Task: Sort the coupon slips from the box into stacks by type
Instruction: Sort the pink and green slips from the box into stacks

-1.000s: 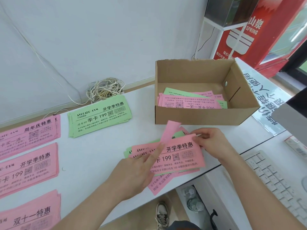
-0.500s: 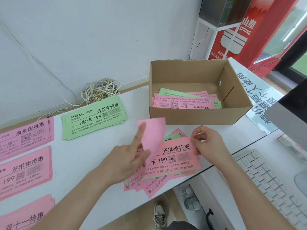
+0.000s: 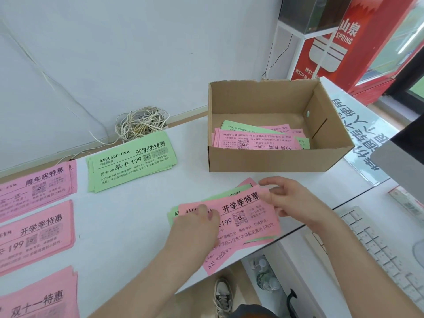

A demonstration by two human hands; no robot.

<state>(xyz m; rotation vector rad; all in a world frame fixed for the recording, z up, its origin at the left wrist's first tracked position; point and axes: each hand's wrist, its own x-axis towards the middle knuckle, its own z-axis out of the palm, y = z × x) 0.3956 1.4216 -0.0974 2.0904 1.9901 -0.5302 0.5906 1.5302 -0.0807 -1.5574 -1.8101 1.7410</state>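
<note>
1. Compared with half a second ago, the left hand (image 3: 195, 228) is no longer lifting a slip with its blank back showing; it is now lying low on the loose pile (image 3: 229, 258) at the table's near edge, with the top pink slip (image 3: 247, 216) lying flat and print-up.
2. The left fingers are curling down onto that slip; I cannot tell whether they are pinching it or only pressing.
3. The right hand (image 3: 291, 203) is pinching the slip's right edge between thumb and curled fingers, as before.
4. The cardboard box (image 3: 263, 159) is standing just behind the pile, open-topped, with boxed slips (image 3: 257, 140), pink and green, lying inside.
5. The green stack (image 3: 130, 161) is sitting left of the box, and three pink stacks (image 3: 34, 187) (image 3: 34, 235) (image 3: 34, 299) are running down the left side.
6. The white table (image 3: 137, 214) is meeting a pale wall (image 3: 137, 53), where a tangled cord coil (image 3: 140, 122) is resting.
7. A keyboard (image 3: 378, 249) is showing at the right, and a red panel (image 3: 339, 42) is standing behind.
8. The slips are thin rectangular paper with black print; the box is plain brown corrugated board.
</note>
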